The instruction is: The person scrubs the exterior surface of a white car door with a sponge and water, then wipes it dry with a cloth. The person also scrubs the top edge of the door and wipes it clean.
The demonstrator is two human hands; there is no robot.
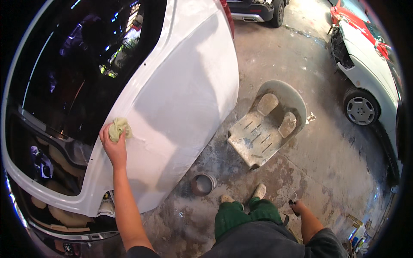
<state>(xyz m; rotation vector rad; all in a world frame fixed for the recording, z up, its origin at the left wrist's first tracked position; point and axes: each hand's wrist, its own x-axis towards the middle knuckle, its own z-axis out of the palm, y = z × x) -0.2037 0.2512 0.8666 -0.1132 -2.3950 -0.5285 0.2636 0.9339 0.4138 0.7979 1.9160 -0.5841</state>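
Note:
My left hand (114,148) is closed round a crumpled yellow-green cloth (118,129). It presses the cloth against the white body panel (172,103) of a car, just beside the dark window (81,73). A wet-looking streak shows on the panel to the right of the cloth. My right hand (297,207) hangs low at my right side, away from the car. Its fingers are curled round a small dark object (292,202) whose kind I cannot make out.
A round bucket (210,180) stands on the stained concrete floor (301,159) near my feet. Beyond it is a worn, dirty plastic chair (258,139). A white car (370,69) and a red car (355,19) stand at right, a dark vehicle (249,9) at the back.

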